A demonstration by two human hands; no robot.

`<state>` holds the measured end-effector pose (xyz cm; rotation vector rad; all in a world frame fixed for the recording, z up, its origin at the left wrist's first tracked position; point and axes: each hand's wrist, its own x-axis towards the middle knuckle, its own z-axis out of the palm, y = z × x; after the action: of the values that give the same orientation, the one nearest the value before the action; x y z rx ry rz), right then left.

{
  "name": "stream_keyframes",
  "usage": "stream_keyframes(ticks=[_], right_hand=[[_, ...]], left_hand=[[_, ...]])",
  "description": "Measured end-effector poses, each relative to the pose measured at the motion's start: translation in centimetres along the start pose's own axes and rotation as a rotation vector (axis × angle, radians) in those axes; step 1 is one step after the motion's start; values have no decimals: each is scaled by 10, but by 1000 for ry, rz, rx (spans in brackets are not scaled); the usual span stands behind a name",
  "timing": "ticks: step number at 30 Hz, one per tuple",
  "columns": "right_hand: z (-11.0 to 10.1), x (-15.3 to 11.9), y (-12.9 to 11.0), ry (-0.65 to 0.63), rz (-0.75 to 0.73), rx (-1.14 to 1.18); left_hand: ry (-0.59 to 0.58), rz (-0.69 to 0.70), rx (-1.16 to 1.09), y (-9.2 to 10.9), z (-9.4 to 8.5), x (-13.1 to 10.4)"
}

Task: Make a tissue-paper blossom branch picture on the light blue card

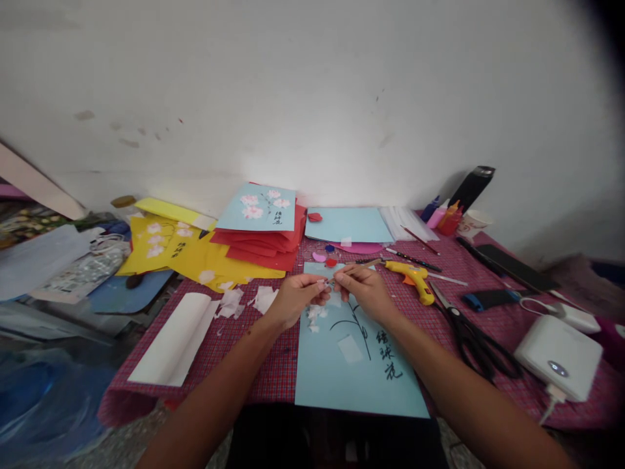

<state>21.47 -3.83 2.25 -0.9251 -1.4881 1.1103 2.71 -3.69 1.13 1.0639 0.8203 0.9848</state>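
left hand [297,296]: pinched on white scrap [322,284] | right hand [364,286]: closed on thin stick [364,264], tip met at scrap | both held over blue card [342,371] on worktop [234,345] | glue gun [415,277], scissors [471,339] seen right

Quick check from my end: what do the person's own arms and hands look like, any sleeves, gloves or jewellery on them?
Both forearms are bare as far as the view shows; no sleeves reach into the picture. The left hand and the right hand wear no gloves. No watch, bracelet or ring shows on either wrist or on the fingers, though the fingers are small in this head view. No markings can be made out on either arm.
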Motion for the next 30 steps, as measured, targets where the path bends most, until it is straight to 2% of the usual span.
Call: stream_keyframes(ticks=[3, 8, 14, 21, 30], right_hand=[[0, -2, 2, 13, 5, 47], [-2, -2, 4, -41, 6, 133], [1, -1, 0, 10, 3, 26], [-2, -2, 2, -48, 2, 137], [4, 0, -2, 6, 32, 38]], left_hand=[[-3, -12, 10, -2, 0, 0], [-31, -15, 31, 0, 0, 0], [-58, 3, 46, 0, 1, -1], [-82, 6, 54, 0, -1, 0], [-83, 39, 105, 1, 1, -1]])
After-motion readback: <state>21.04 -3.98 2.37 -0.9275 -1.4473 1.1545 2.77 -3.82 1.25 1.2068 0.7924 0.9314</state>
